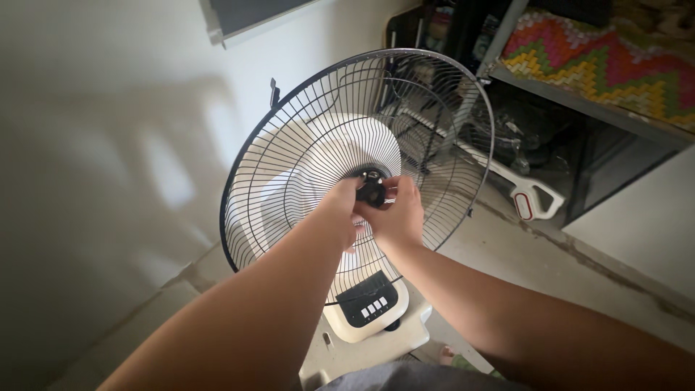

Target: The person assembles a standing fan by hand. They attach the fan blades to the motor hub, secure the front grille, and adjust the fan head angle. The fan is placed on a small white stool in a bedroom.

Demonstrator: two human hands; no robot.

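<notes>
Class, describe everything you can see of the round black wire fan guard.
The round black wire fan guard is a dish of thin, seemingly metal spokes fanning from a hub to a rim hoop. It stands upright, tilted back, above a white base with buttons. White blades show through it. At its hub the left hand and right hand pinch a small black knob.

My left hand (346, 199) and right hand (397, 210) cover most of the black hub cap (372, 190), so my grip on it can't be read. Fingertips hidden behind the cap. Fan blades (304, 170) behind the wire grille (289, 108) partly blocked by my forearms. Control panel (368, 300) buttons too small to make out. Fan base (362, 347) cut off at the bottom edge. Shelf clutter (528, 123) in the dark, unidentifiable.
</notes>
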